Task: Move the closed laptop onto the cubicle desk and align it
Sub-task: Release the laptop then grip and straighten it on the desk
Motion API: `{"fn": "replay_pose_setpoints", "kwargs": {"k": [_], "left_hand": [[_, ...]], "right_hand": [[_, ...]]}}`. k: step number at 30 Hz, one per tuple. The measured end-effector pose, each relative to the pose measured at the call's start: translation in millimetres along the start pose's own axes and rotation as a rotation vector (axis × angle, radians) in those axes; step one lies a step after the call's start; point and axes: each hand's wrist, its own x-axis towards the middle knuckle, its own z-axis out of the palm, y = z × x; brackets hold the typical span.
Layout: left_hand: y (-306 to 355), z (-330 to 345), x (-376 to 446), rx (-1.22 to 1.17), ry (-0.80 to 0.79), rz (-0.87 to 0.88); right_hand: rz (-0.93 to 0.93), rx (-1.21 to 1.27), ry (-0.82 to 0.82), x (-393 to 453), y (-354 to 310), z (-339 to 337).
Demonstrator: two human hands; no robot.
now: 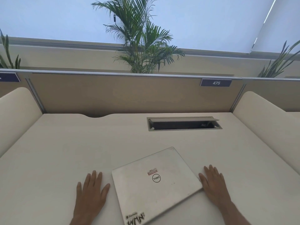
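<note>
A closed silver laptop [155, 185] with stickers on its lid lies flat on the cream cubicle desk [81, 143], near the front edge. It sits skewed, its far corner turned to the right. My left hand [91, 190] rests flat on the desk just left of the laptop, fingers spread, a small gap between them. My right hand [212, 184] lies flat at the laptop's right corner, the thumb touching or almost touching its edge. Neither hand holds anything.
An open cable hatch [184, 124] is set into the desk at the back right. Beige partition panels [113, 93] with a "475" label [216, 82] close the back; rounded cream dividers [17, 111] flank both sides. Potted palms stand behind the partition.
</note>
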Motion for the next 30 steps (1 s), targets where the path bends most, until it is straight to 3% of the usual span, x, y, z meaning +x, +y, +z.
{"fn": "replay_pose_setpoints", "kwargs": {"k": [11, 17, 26, 30], "left_hand": [[-1.4, 8.4, -1.5, 0.049, 0.021, -0.017], [0.7, 6.6, -1.2, 0.082, 0.014, -0.048], [-2.3, 9.9, -1.2, -0.066, 0.078, -0.083], [5.7, 7.2, 1.3, -0.193, 0.221, -0.143]], "right_hand": [[0.019, -0.314, -0.035, -12.2, -10.9, -12.9], [0.048, -0.257, -0.101, -3.0, -2.7, -7.7], [0.164, -0.186, -0.175, 10.7, 2.3, -11.7], [0.149, -0.160, 0.003, 13.3, -14.0, -19.7]]}}
